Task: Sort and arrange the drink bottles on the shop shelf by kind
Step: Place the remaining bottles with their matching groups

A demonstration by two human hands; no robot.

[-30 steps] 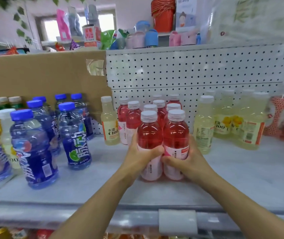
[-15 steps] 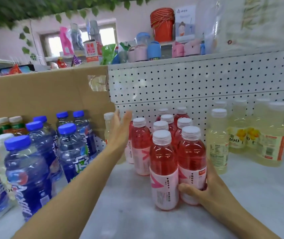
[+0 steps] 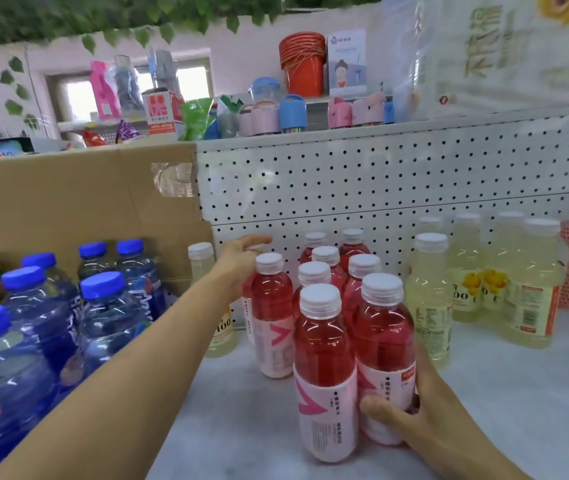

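Since half a second ago the left hand (image 3: 241, 254) has reached farther back, fingers stretched, blurred, holding nothing, just above the left red bottle (image 3: 271, 306). Its forearm half hides a pale yellow bottle (image 3: 203, 263). On the shelf (image 3: 518, 393), the right hand (image 3: 411, 420) grips the front-right red bottle (image 3: 383, 341) at its base.

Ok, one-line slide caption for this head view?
Right hand grips the front-right red bottle; open left hand reaches back beside a lone yellow bottle.

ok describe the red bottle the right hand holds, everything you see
The front right red bottle is clear plastic holding red drink, with a ribbed white cap and pink-and-white label low down. It stands upright on the shelf against the neighbouring red bottle. The right hand grips its base, thumb across the label.
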